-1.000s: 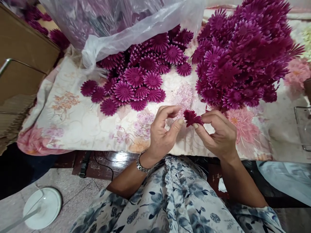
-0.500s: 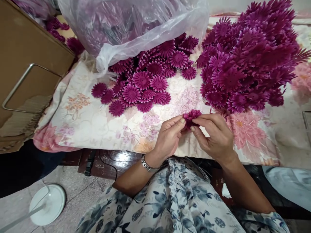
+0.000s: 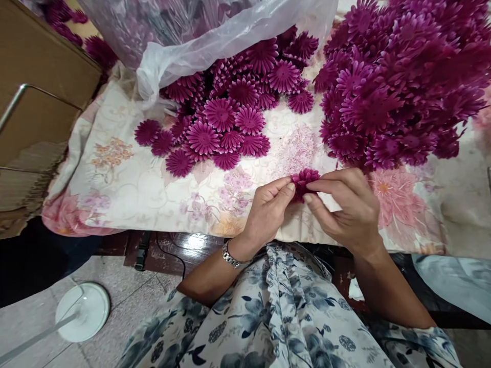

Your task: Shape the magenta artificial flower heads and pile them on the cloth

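Observation:
My left hand (image 3: pixel 266 212) and my right hand (image 3: pixel 347 207) meet over the near edge of a floral cloth (image 3: pixel 126 189). Both pinch one small magenta flower head (image 3: pixel 304 180) between thumb and fingertips. A loose spread of flat magenta flower heads (image 3: pixel 218 128) lies just beyond my left hand. A tall heap of fuller magenta flowers (image 3: pixel 399 82) rises behind my right hand. A steel watch sits on my left wrist.
A clear plastic bag (image 3: pixel 199 36) of more purple flowers lies open at the top. A brown cardboard box (image 3: pixel 34 92) with a metal handle stands at the left. A white round stand base (image 3: pixel 82 312) rests on the tiled floor, lower left.
My left hand closed in from open fingers and now pinches the flower head together with my right hand. Both hands drifted slightly up and away from me.

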Action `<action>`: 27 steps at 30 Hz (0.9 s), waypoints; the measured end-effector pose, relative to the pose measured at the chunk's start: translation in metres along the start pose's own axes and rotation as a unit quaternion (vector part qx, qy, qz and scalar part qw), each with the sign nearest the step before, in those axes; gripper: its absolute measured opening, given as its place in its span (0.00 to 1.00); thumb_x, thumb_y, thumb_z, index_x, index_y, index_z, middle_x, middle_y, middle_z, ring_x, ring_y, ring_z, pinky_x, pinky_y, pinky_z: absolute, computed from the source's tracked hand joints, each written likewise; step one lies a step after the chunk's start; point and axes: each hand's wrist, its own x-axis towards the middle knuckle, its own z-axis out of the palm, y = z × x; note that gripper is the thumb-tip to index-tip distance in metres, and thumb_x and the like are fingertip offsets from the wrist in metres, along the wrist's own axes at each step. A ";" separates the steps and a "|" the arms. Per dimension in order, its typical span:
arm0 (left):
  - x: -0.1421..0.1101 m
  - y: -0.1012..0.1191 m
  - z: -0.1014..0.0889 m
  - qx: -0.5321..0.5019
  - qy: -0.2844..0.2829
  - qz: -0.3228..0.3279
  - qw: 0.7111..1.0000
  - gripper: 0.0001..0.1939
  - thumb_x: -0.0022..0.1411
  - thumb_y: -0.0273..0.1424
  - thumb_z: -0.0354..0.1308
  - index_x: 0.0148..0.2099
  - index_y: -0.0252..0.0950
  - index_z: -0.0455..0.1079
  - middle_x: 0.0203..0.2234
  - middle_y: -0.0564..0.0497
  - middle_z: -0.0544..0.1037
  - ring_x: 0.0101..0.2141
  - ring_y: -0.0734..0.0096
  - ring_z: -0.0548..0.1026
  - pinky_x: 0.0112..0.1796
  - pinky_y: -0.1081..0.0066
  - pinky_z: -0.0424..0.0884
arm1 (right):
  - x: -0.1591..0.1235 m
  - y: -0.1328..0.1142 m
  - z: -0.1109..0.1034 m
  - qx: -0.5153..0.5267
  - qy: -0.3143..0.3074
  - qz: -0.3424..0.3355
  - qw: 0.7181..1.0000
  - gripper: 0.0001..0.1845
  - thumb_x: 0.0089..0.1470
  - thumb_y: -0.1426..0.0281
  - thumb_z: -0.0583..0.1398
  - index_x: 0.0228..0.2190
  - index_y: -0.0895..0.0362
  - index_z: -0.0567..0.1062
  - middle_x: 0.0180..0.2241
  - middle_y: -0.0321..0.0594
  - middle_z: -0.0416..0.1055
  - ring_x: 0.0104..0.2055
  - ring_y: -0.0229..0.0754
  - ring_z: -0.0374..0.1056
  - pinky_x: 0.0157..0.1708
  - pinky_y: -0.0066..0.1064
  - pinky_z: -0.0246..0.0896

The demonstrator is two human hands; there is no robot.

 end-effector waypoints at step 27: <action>-0.004 0.005 0.006 -0.105 0.039 -0.076 0.991 0.09 0.52 0.34 0.63 0.35 0.36 0.79 0.17 0.55 0.71 0.22 0.81 0.66 0.28 0.78 0.66 | -0.004 0.004 0.010 -0.059 0.003 -0.017 0.998 0.04 0.51 0.77 0.60 0.28 0.56 0.70 0.27 0.42 0.72 0.30 0.42 0.66 0.32 0.35 0.62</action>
